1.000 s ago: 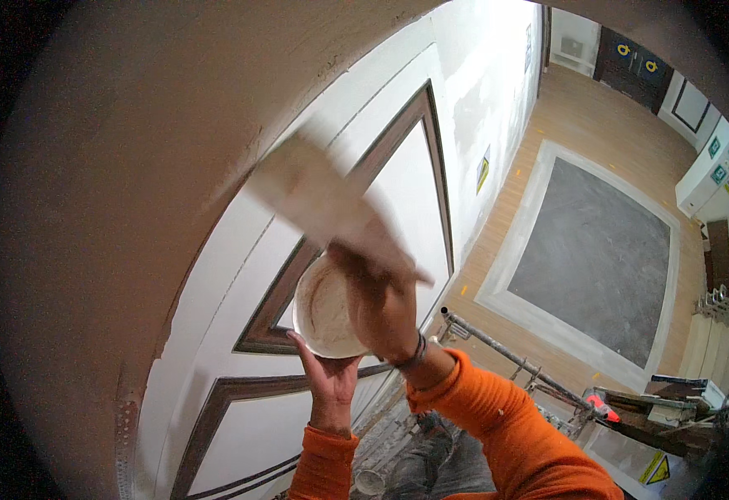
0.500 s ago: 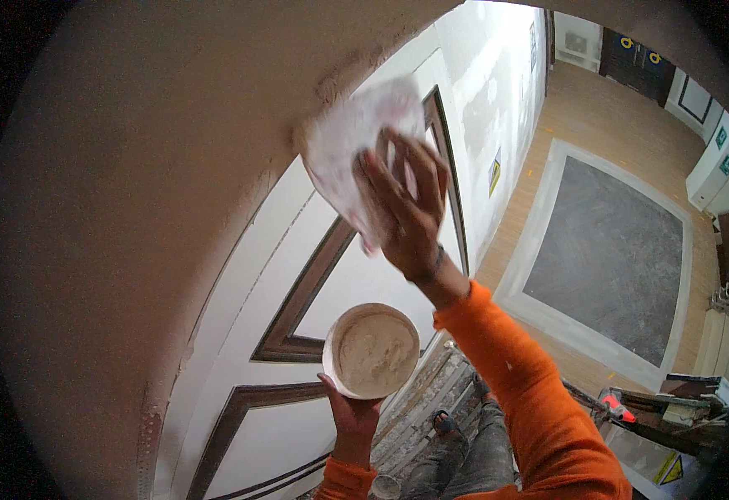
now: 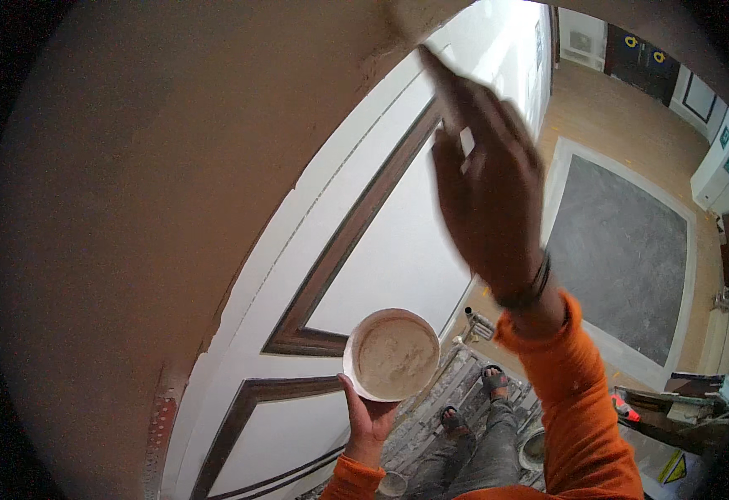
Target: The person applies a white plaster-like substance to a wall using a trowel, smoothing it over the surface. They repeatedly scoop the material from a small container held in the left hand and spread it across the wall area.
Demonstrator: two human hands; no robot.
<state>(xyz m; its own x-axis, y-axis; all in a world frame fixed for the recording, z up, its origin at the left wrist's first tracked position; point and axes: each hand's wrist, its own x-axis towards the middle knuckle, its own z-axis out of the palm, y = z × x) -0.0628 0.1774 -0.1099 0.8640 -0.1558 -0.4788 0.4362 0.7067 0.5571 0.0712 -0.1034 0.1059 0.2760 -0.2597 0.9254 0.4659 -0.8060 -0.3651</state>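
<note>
My left hand (image 3: pixel 367 421) holds a round white tub (image 3: pixel 350 358) of beige filler from beneath, in front of the white panelled wall (image 3: pixel 373 267) with brown moulding. My right hand (image 3: pixel 489 192) is raised high, back toward me and blurred, its index finger stretched toward the rough edge between the brown plastered surface (image 3: pixel 147 200) and the white panelling. Its other fingers are curved; whatever they grip is hidden behind the hand.
I stand on a splattered plank platform (image 3: pixel 460 383) with a metal scaffold tube (image 3: pixel 481 325), above a wood floor (image 3: pixel 606 108) with a grey centre. Dark double doors (image 3: pixel 643 62) are at the far end; stacked boards (image 3: pixel 689 408) lie at the lower right.
My right hand has risen and moved right along the edge; the broad flat tool seen in it earlier is now hidden. My left hand and the tub have shifted right.
</note>
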